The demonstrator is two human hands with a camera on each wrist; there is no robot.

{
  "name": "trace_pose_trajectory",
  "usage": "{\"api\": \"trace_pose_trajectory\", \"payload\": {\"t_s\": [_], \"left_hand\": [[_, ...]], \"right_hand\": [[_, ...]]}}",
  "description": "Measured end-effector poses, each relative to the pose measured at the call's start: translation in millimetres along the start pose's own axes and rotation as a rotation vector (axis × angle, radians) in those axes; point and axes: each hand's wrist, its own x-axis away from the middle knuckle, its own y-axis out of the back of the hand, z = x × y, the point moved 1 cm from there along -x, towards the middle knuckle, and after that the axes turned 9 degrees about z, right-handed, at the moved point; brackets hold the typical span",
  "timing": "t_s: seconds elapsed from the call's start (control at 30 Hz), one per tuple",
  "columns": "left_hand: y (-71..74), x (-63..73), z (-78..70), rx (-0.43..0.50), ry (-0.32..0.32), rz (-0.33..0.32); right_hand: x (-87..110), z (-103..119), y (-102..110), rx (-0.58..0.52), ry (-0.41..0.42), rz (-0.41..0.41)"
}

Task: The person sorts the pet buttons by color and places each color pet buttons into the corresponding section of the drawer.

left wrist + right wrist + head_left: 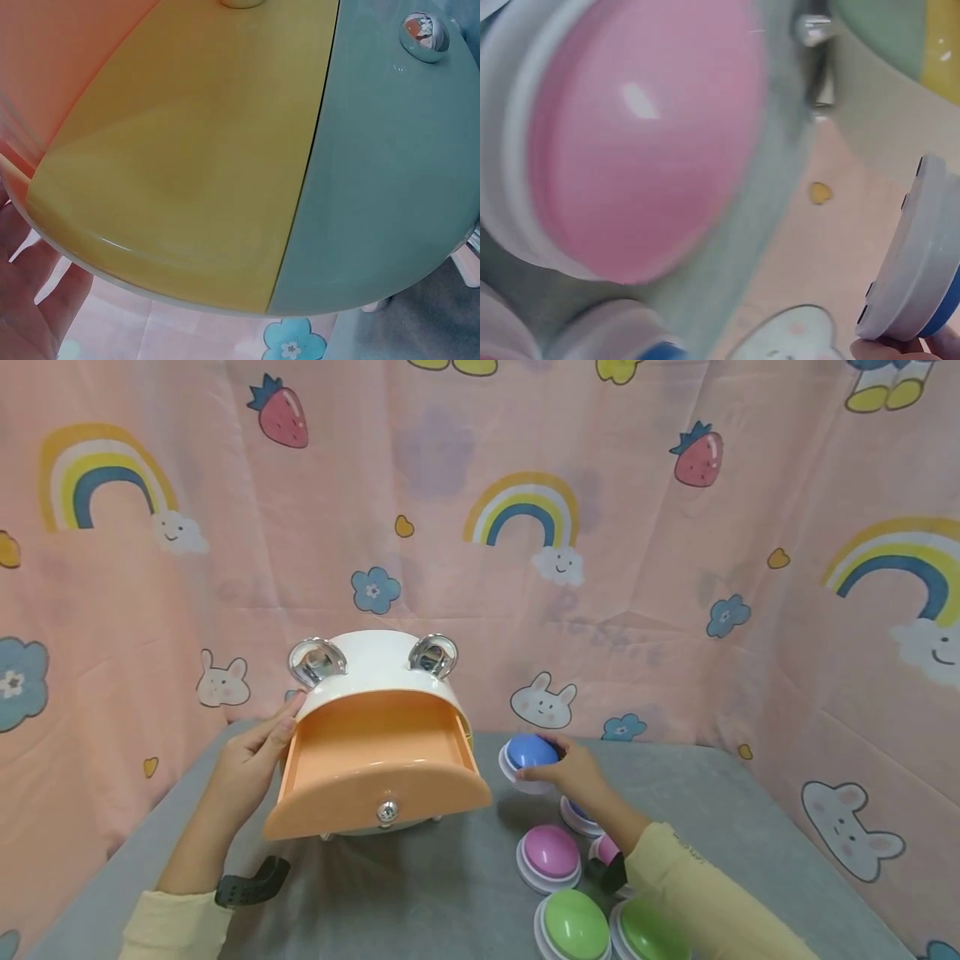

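Observation:
My left hand (251, 760) lies along the left side of a small clock-shaped drawer box (371, 662). Its fingers reach up beside the rim, extended rather than curled. The box has a white shell and two silver ear-like rings, and its top orange drawer (375, 727) is pulled out with nothing inside. Yellow (187, 150) and teal (382, 165) drawer fronts show in the left wrist view. Right of the box, my right hand (573, 772) holds a blue dome button (532, 749) with a white base between thumb and fingers. That button is tilted above the grey table.
On the table (420, 893) at the right stand pink (551, 852), green (576, 925) and blue (577, 814) dome buttons with white bases, partly under my right forearm. A patterned pink curtain (637, 610) hangs behind and along both sides.

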Motion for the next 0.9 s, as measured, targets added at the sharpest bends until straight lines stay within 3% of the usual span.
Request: {"api": "trace_pose_trajectory", "payload": {"t_s": [0.33, 0.9], "left_hand": [[0.3, -1.1, 0.1, 0.012, 0.009, 0.002], [-0.7, -1.2, 1.8, 0.020, 0.010, -0.006]], "right_hand": [[9.7, 27.0, 11.9, -0.037, 0.012, 0.012], [29.9, 69.1, 28.5, -0.040, 0.165, 0.029]]}}
